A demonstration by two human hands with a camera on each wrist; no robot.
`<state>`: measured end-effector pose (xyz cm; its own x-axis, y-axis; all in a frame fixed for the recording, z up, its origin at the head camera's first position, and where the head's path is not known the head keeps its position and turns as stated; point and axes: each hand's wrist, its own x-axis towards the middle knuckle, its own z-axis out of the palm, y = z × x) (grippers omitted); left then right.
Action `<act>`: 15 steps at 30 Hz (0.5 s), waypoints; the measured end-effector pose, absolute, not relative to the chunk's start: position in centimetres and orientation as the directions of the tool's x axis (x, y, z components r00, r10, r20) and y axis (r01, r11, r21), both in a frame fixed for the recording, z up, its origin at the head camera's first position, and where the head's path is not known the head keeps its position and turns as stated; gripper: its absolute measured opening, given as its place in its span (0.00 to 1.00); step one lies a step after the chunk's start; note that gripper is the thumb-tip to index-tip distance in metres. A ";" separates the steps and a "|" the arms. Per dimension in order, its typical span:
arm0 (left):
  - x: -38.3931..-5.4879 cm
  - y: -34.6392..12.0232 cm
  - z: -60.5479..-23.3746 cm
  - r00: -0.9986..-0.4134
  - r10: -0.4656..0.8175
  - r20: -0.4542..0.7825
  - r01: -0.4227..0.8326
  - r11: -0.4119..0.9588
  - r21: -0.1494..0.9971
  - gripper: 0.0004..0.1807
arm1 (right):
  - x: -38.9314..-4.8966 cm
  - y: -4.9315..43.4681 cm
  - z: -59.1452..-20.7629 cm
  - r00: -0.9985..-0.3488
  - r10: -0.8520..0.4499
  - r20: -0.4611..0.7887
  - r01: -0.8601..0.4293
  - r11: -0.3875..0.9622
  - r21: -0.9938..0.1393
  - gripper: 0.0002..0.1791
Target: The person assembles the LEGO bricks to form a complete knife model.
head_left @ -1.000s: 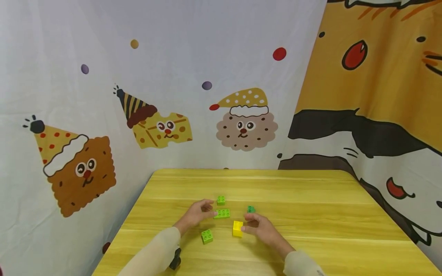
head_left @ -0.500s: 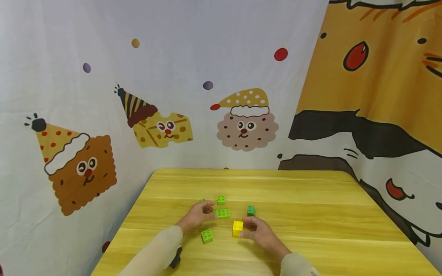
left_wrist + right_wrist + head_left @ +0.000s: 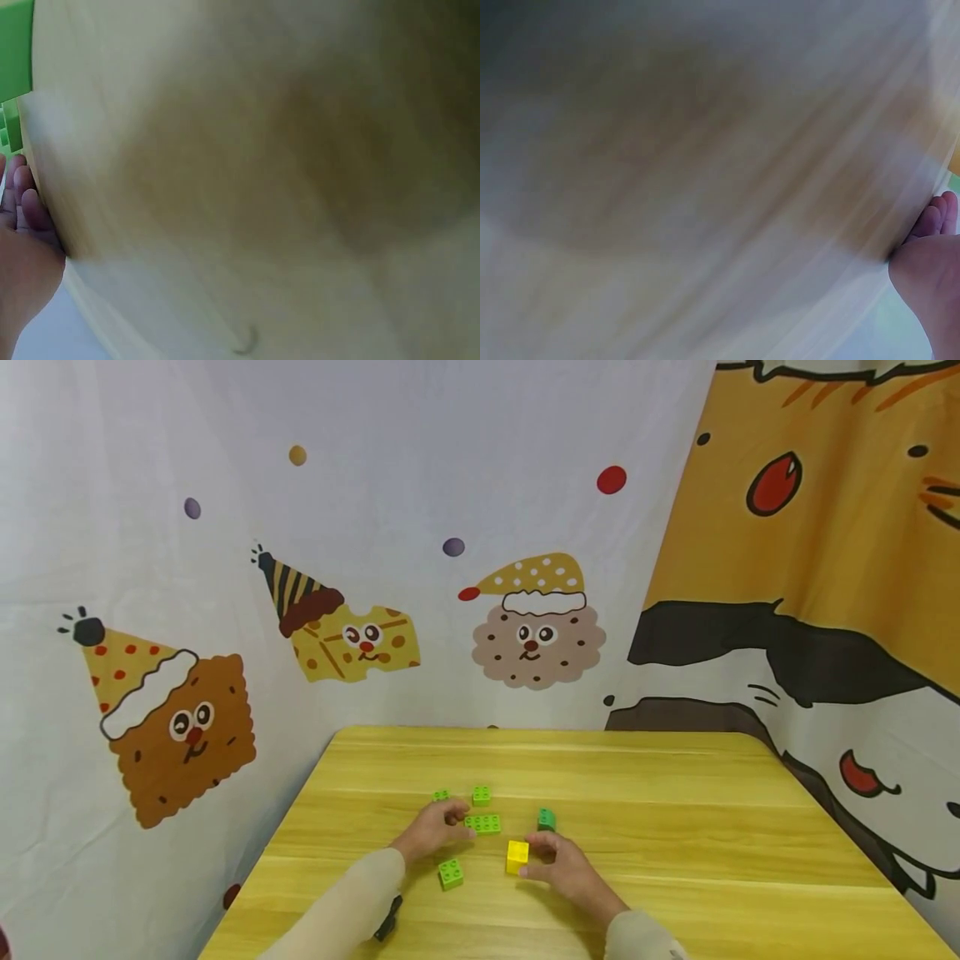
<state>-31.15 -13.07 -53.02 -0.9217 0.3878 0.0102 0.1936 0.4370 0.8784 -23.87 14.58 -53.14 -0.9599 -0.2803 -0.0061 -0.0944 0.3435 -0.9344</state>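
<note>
My left hand (image 3: 435, 828) is beside the left end of a long light green toy building brick (image 3: 482, 824); its thumb tip lies close to that brick, and its fingers are loosely bent. My right hand (image 3: 564, 865) is at the right side of a yellow brick (image 3: 517, 857). The thumb overlaps the brick's lower right corner, and the other fingers bend behind its right side; I cannot tell whether they touch it. In the left wrist view, the left hand (image 3: 30, 255) shows near green bricks. The right wrist view shows part of the right hand (image 3: 934, 255).
Small light green bricks stand at the back (image 3: 482, 795), behind the left hand (image 3: 441, 795) and in front of it (image 3: 451, 874). A darker green brick (image 3: 547, 819) is behind the right hand. All are on a wooden table (image 3: 675, 827) before a printed curtain (image 3: 375, 485).
The right hand's thumb has shifted down along the yellow brick. The left hand has lowered slightly, revealing a light green brick behind it. The bricks stay in place.
</note>
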 end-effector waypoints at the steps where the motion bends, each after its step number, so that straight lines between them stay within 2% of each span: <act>1: -31.1 -13.1 -53.0 -0.922 0.387 0.013 0.198 0.440 0.876 0.29 | -23.9 14.6 -53.2 -0.961 -0.277 -0.006 -0.093 0.343 -0.934 0.31; 15: -31.1 -12.6 -53.3 -0.927 0.372 0.048 0.233 0.470 0.851 0.26 | -24.3 14.4 -53.6 -0.970 -0.244 -0.004 -0.097 0.398 -0.912 0.27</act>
